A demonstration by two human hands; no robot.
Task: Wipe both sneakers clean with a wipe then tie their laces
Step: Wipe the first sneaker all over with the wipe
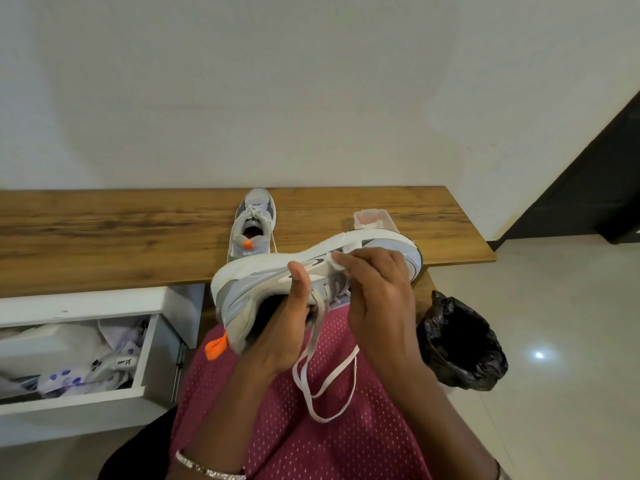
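At nine o'clock an open drawer [145,355] full of soft clutter, and just past it, at twelve on the bench [104,230], the second sneaker [252,226] stands upright with its heel toward me. It is not in hand.

Now the centre. My left hand [277,334] has its fingers tucked into the collar of the held sneaker [256,275] and the thumb clamped on the outer side, a firm grip with the shoe turned on its side above my lap, heel at nine, toe at three. It feels like a light thing, I'd judge: padded upper that gives, foam sole that stays stiff. The collar is the place to hold, since the sidewall is what needs wiping.

At one o'clock from that thumb my right hand [381,299] pinches the wipe [337,259] between fingertips and presses it to the shoe's side. The wipe is thin, limp and probably damp and slick, so it wants bunching, not a loose pinch.

The laces [313,334] hang untied at six, floppy, apt to snag.

Further right at two o'clock, on the bench, is the wipe pack [374,220], and at four the black-bagged bin [464,341].
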